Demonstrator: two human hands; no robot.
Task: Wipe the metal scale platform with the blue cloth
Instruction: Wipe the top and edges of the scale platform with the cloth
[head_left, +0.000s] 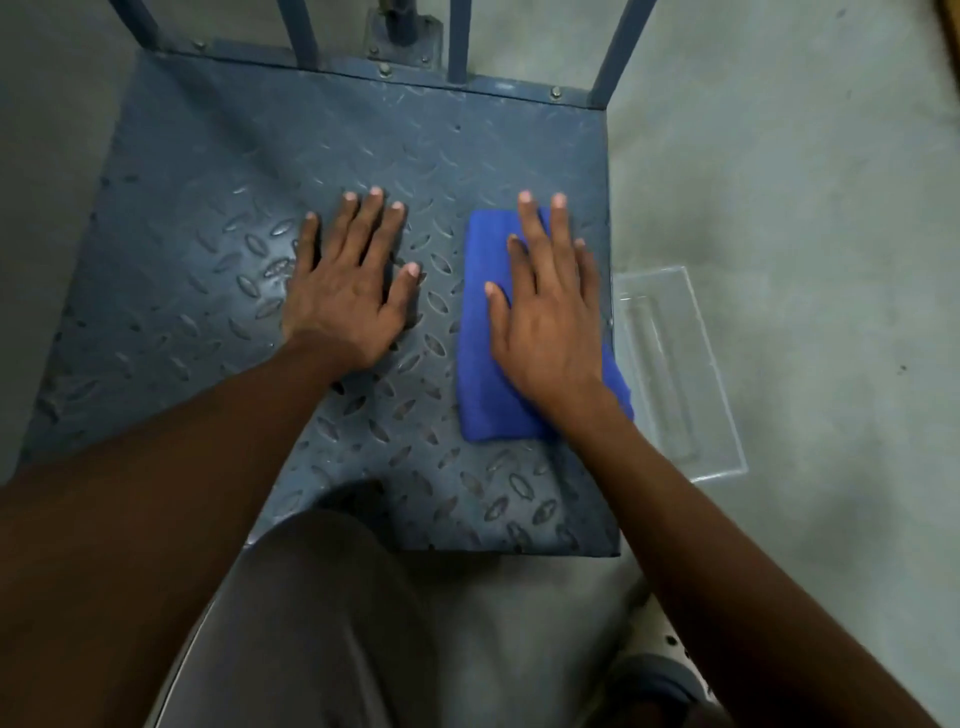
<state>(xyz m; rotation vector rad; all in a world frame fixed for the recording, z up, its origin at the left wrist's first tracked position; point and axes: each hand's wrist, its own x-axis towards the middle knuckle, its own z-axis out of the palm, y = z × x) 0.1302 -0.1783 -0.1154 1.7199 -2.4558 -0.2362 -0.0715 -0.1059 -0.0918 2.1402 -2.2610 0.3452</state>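
The metal scale platform (197, 218) is a blue-grey checker plate that fills the middle of the head view. A folded blue cloth (480, 332) lies on its right side, long edge running away from me. My right hand (550, 317) presses flat on the cloth with fingers spread, covering its right half. My left hand (353, 280) rests flat on the bare plate to the left of the cloth, fingers apart, holding nothing.
Blue-grey upright bars (460, 41) rise from the platform's far edge. A clear plastic tray (675, 374) lies on the concrete floor (779, 208) just right of the platform. My knee (322, 613) overlaps the platform's near edge.
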